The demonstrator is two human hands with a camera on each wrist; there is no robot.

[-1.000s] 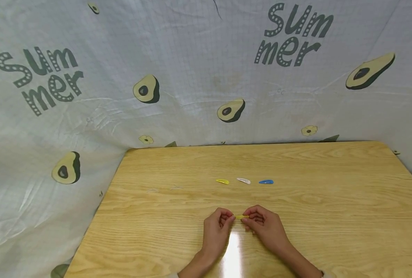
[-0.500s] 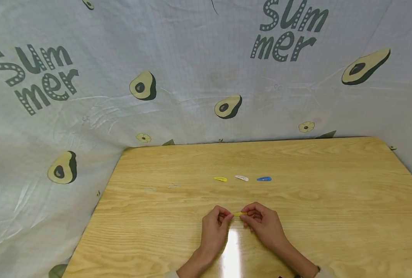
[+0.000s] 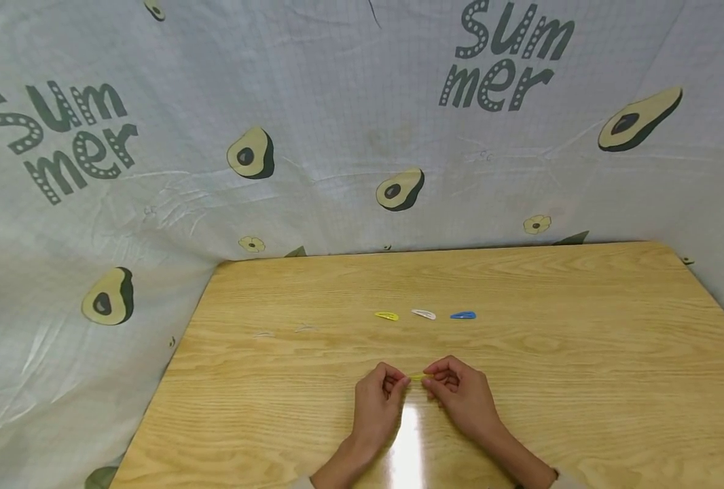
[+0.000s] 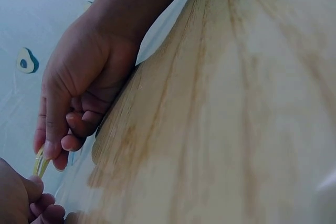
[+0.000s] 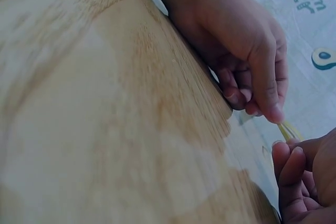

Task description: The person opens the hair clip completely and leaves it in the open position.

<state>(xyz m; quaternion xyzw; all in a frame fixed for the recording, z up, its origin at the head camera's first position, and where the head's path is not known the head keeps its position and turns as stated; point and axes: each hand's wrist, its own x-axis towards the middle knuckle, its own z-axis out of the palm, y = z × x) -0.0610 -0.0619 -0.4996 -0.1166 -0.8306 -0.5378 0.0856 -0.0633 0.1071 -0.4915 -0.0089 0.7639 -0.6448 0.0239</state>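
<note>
A small yellow hair clip [image 3: 418,377] is held just above the wooden table [image 3: 582,380], near its front edge. My left hand [image 3: 379,402] pinches its left end and my right hand [image 3: 462,394] pinches its right end. In the left wrist view the left hand [image 4: 79,93] has its fingers curled, and the yellow clip [image 4: 40,164] pokes out below the fingertips. The right wrist view shows the right hand [image 5: 247,51] pinching the clip [image 5: 289,129], with the left hand's fingers [image 5: 304,177] at the lower right.
Farther back on the table lie three clips in a row: a yellow clip [image 3: 387,316], a white clip [image 3: 424,314] and a blue clip [image 3: 462,315]. An avocado-print cloth [image 3: 337,122] hangs behind and beside the table.
Both hands have kept their pinch on the yellow clip and stayed in place. The head view shifted slightly.
</note>
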